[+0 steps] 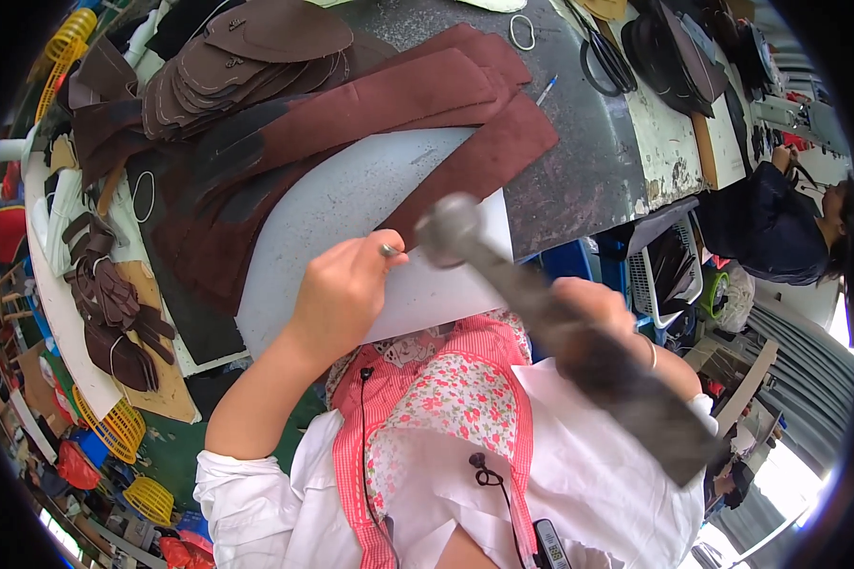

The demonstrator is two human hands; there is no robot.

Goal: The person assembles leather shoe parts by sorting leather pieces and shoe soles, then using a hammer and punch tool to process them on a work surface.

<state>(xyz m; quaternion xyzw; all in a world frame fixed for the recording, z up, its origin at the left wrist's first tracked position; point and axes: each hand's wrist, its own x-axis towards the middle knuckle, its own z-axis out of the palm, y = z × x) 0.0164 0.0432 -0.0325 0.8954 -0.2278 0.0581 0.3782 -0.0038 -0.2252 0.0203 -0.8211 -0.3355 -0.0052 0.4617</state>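
My left hand (pixel 337 294) is closed around a slim metal punch (pixel 389 250), its round end showing above my fingers. Below it a dark red-brown leather strip (pixel 498 152) lies slantwise on a white cutting board (pixel 304 209). My right hand (pixel 598 308) grips a hammer (pixel 512 284), smeared by motion, with a rounded metal end raised close to the punch. The lower tip of the punch is hidden behind my left hand, so I cannot tell whether it touches the leather.
More leather strips (pixel 380 100) overlap the board's far edge, with stacked brown leather pieces (pixel 247 57) at far left. Scissors (pixel 598 52), a pen (pixel 547 90) and a white basket (pixel 669 270) are to the right. A person (pixel 764 223) sits at far right.
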